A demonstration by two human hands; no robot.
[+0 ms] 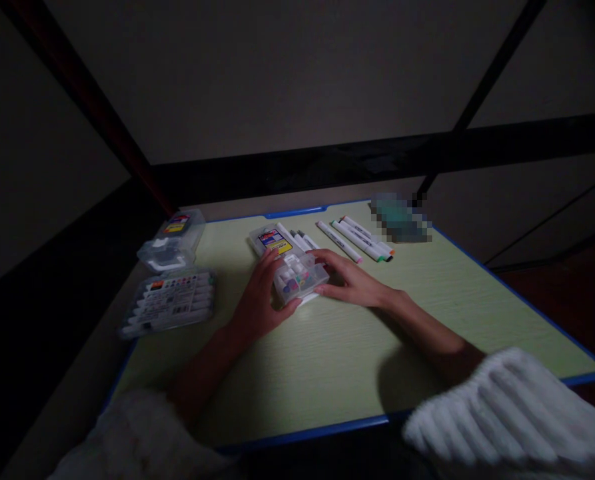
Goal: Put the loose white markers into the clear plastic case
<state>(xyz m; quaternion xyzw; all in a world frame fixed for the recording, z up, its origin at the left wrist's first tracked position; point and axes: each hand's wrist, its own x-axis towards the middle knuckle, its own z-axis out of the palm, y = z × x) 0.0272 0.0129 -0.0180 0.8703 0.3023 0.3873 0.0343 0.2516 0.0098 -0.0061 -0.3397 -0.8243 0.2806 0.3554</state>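
A clear plastic marker case (301, 283) lies near the middle of the table, with coloured marker ends showing through its near end. My left hand (261, 299) grips its left side, the thumb at the near corner. From the other side my right hand (352, 280) holds it, fingers bent around the far right edge and thumb at the near right. A yellow, blue and red label (276, 241) shows on the case's far part. Just behind my right fingers lie a few white markers (300, 239), partly hidden by the hand and case.
Several white markers (360, 239) with coloured ends lie to the right. A blurred-out greenish item (400, 219) sits at the far right corner. On the left are a handled clear case (174, 240) and a flat pack of markers (170, 303). Blue trim edges the pale table (307, 380).
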